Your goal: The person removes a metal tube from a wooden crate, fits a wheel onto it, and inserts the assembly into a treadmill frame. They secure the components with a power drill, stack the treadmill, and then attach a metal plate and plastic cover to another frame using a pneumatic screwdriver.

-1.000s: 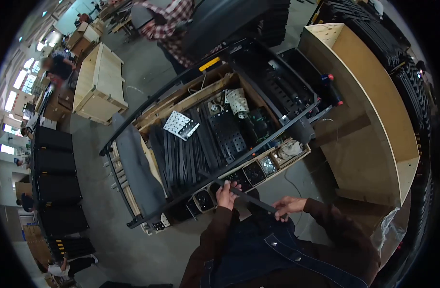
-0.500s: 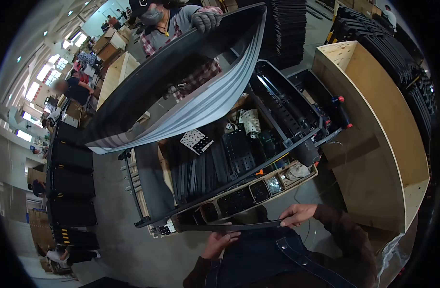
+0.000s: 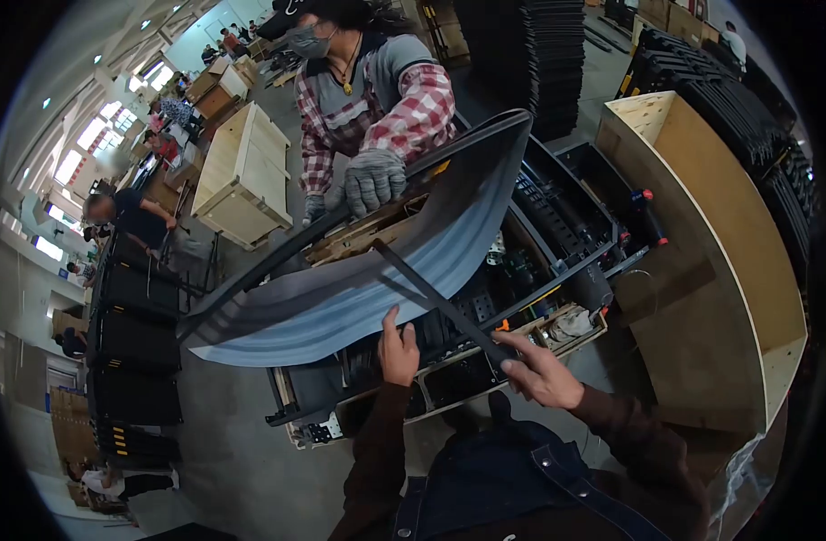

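My right hand (image 3: 546, 373) grips the lower end of a long black flat strip (image 3: 438, 305), which slants up and away to the left. My left hand (image 3: 399, 352) is raised beside it with fingers apart and nothing in them. Just beyond both hands is a large black frame (image 3: 278, 257) with a grey-silver sheet (image 3: 341, 320) curving below it. The strip's far end overlaps the sheet in this view. Across from me, a person in a checked shirt has a grey-gloved hand (image 3: 374, 183) on the frame's far bar.
Beneath the sheet stands a black-framed workbench with a wooden parts tray (image 3: 557, 338) along its near side. An open plywood crate (image 3: 683, 261) stands on the right. Stacked black panels (image 3: 135, 347) line the left, and a wooden box (image 3: 242, 176) sits behind.
The strip has swung from lying across my lap to pointing forward, and my left hand has let go of it. The frame and sheet have come lower and nearer; the other person leans in.
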Tool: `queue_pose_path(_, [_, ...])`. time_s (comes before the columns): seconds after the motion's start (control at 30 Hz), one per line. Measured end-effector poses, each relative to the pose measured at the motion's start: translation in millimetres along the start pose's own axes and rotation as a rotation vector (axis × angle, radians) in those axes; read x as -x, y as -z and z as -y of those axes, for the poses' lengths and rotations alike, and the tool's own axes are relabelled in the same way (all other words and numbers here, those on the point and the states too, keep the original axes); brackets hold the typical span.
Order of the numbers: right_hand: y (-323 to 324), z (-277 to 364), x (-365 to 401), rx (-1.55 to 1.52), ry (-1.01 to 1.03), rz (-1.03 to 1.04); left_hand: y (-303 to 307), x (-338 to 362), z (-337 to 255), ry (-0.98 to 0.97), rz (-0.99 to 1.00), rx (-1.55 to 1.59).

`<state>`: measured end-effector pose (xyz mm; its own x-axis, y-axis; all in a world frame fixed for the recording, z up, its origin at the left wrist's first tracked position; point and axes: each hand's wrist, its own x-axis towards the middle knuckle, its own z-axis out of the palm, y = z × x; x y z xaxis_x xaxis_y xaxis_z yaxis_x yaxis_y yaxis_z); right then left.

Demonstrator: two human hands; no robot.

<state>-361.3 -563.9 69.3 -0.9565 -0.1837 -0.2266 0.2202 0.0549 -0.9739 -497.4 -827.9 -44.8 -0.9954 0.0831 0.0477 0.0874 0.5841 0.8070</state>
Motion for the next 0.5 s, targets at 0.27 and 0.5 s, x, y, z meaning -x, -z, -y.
queue_pose_path(0.27, [-41, -53, -181, 0.351, 0.251, -0.348, -20, -11, 46, -0.003, 0.324, -0.148])
queue_pose_path(0.5, [-34, -67, -213, 0.18, -0.07, -0.339, 9, -17, 58, -0.046, 0.382, 0.106])
